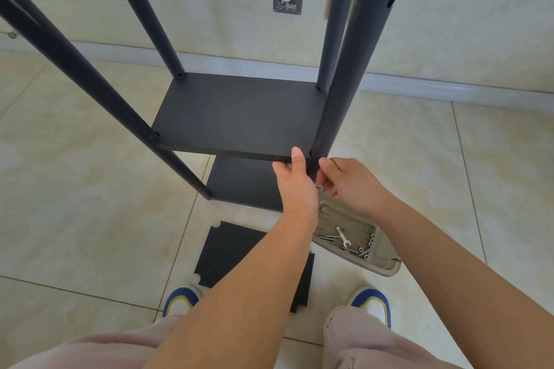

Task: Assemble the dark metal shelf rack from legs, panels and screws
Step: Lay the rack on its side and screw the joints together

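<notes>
Head view looks down on the dark shelf rack [239, 117] at centre frame, its four legs rising to the top edge. At the middle panel's near right corner, the left hand [295, 183] grasps the panel edge, thumb on top. Beside it, the right hand [350, 186] pinches a small metal piece against the near right leg [344, 84]. Lower right, a grey tray [380, 260] holds screws [329, 237] and a wrench [343, 237]. A loose panel [227, 252] lies on the floor tiles [90, 234] below.
</notes>
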